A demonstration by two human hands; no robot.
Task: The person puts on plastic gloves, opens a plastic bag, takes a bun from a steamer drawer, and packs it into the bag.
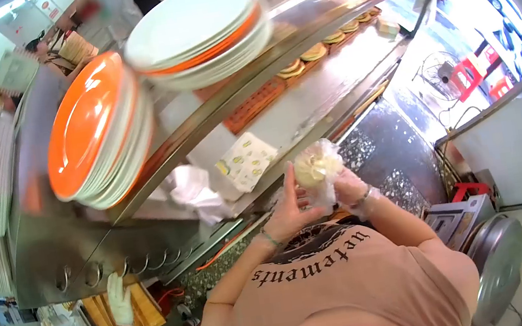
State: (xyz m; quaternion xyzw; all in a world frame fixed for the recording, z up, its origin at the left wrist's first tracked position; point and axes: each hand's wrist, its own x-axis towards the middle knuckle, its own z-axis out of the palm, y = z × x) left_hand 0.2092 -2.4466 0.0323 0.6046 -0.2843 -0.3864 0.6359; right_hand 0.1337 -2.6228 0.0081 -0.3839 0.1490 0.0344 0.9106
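Observation:
A clear plastic bag (315,170) with a pale, rounded lump inside is held up in front of my chest. My right hand (348,188), in a thin clear plastic glove, grips the bag from its right side. At the bag's left, my left hand (287,218) has its fingers stretched upward and its thumb apart; whether it touches the plastic I cannot tell. A patterned paper wrapper (246,162) lies on the counter just beyond my left hand. Next to it is a crumpled white plastic bag (196,193).
White and orange plates (197,28) and a tilted stack with an orange top plate (88,127) stand on the glass-topped counter (319,5). Flat round breads (313,52) line the shelf beneath. A co-worker's gloved hand (120,301) is at lower left. Round metal lids (498,263) stand at right.

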